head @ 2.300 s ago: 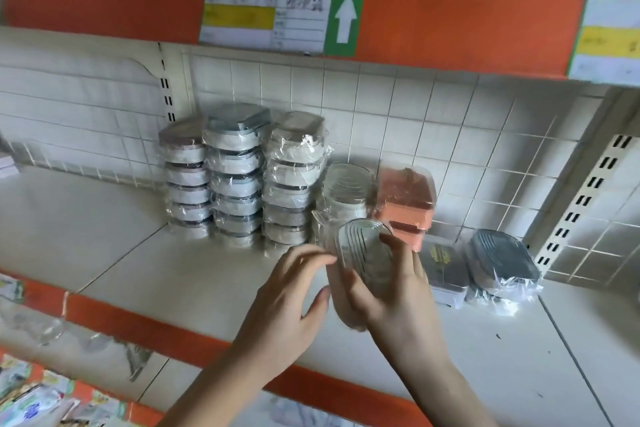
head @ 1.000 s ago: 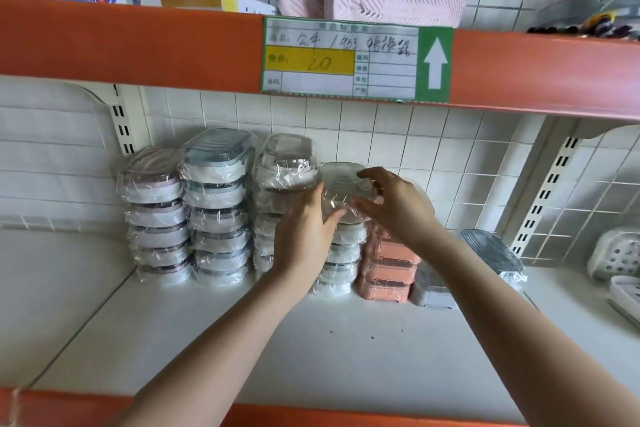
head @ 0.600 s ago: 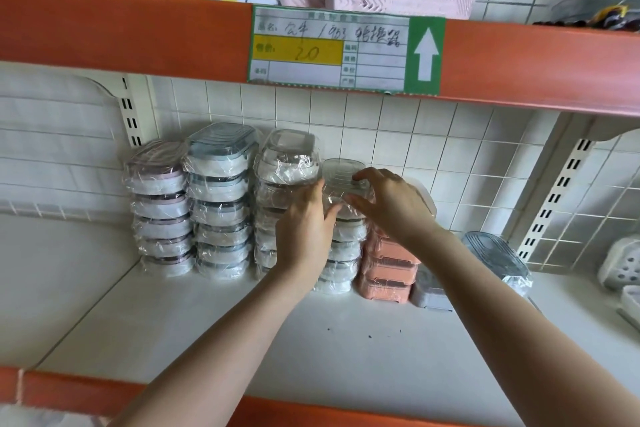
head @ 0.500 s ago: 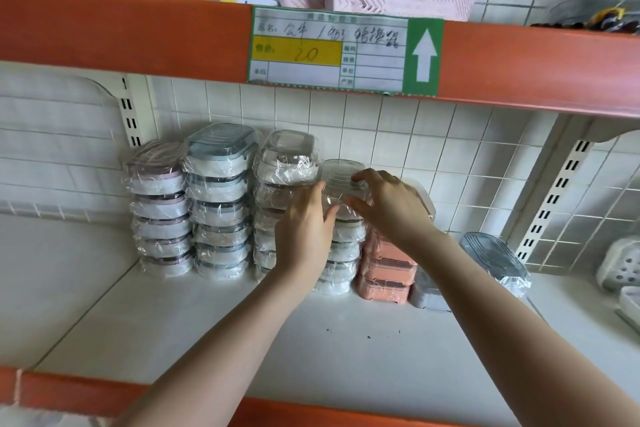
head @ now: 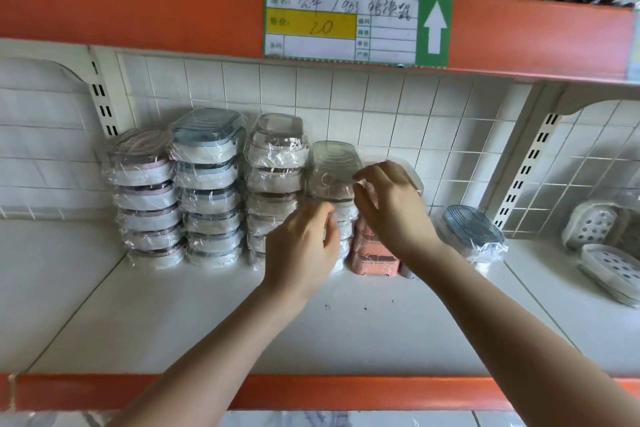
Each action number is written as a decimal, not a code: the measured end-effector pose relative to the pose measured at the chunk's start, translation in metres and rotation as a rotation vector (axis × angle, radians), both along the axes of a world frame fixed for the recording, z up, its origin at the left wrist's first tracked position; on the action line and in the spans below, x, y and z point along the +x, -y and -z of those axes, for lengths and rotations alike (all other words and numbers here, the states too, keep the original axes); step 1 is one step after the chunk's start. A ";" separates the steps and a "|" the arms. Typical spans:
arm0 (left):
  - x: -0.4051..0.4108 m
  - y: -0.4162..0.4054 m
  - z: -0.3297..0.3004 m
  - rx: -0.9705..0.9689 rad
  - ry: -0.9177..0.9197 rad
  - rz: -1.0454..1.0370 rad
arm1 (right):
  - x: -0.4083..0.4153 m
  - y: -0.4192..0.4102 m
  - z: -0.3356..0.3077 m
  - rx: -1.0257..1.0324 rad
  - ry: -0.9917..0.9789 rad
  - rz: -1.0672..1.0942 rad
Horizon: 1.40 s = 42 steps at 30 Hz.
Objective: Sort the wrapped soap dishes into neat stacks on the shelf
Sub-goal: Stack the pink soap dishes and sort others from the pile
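Top wrapped soap dish (head: 334, 163) sat on the fourth stack (head: 341, 218) at the back of the shelf (head: 173, 322), and both hands were right at it! The left hand (head: 301, 250) hung in front of that stack, below the top dish, fingers (head: 323, 215) loosely curled, holding nothing. The right hand (head: 391, 204) sat just right of the top dish, its fingers (head: 372, 173) bent beside the wrap; contact was too close to call, no clear grip. Left of that stack stood three taller stacks (head: 207, 191). Just right of it, the pink stack (head: 374, 253) was mostly hidden behind the right wrist. Further right, a grey-lidded dish (head: 474, 225) leaned tilted, its base lost in crumpled film.
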<state>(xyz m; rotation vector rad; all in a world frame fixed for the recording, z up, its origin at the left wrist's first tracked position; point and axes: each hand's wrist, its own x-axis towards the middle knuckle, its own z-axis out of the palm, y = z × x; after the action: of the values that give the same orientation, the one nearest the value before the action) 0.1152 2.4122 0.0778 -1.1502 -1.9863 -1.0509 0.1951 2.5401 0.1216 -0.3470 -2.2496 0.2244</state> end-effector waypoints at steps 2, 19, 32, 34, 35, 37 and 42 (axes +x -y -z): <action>0.002 0.002 0.006 -0.065 0.019 0.034 | 0.014 0.004 0.005 0.006 0.029 -0.012; 0.058 -0.058 0.053 -0.557 0.176 0.339 | 0.141 -0.033 0.086 -0.292 0.444 0.358; 0.185 -0.144 0.039 -0.692 0.134 0.413 | 0.289 -0.099 0.086 -0.365 0.325 0.480; 0.211 -0.158 0.038 -0.695 0.139 0.427 | 0.316 -0.109 0.083 -0.357 0.325 0.514; 0.224 -0.165 0.038 -0.692 0.137 0.437 | 0.329 -0.114 0.081 -0.354 0.323 0.530; 0.249 -0.179 0.036 -0.680 0.125 0.455 | 0.355 -0.125 0.077 -0.353 0.321 0.553; 0.302 -0.210 0.031 -0.680 0.117 0.475 | 0.411 -0.146 0.072 -0.342 0.316 0.615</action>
<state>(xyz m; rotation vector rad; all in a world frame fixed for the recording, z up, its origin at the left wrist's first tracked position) 0.4172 2.6218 0.0465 -2.0337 -2.3021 -0.6577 0.6066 2.6860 0.0492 -1.3053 -2.2795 0.2355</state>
